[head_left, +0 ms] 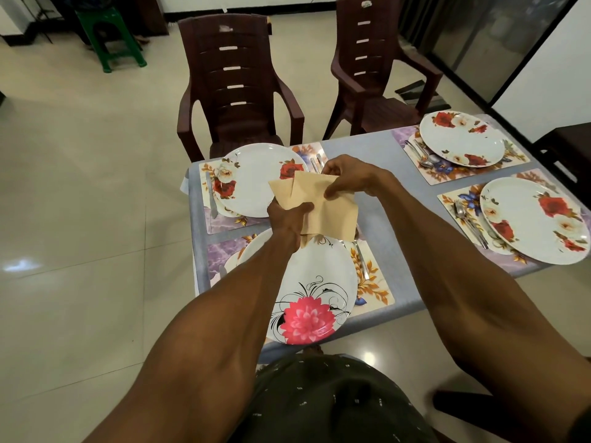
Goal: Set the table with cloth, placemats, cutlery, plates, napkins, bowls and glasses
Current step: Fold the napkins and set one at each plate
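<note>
Both hands hold a beige paper napkin (pixel 323 206) in the air above the table. My left hand (pixel 289 219) grips its lower left part; my right hand (pixel 347 177) pinches its top edge. Under them lies a white plate with a pink flower (pixel 316 292) on a floral placemat (pixel 372 282). A white plate with red roses (pixel 256 180) sits on the far left placemat (pixel 220 219). Two more rose plates (pixel 462 139) (pixel 534 219) rest on placemats at the right. Cutlery (pixel 363 263) lies beside each plate. A grey-blue cloth (pixel 377 161) covers the table.
Two dark brown plastic chairs (pixel 236 87) (pixel 380 68) stand at the table's far side. A green stool (pixel 108 36) is at the far left on the tiled floor. A dark chair edge (pixel 563 148) shows at the right.
</note>
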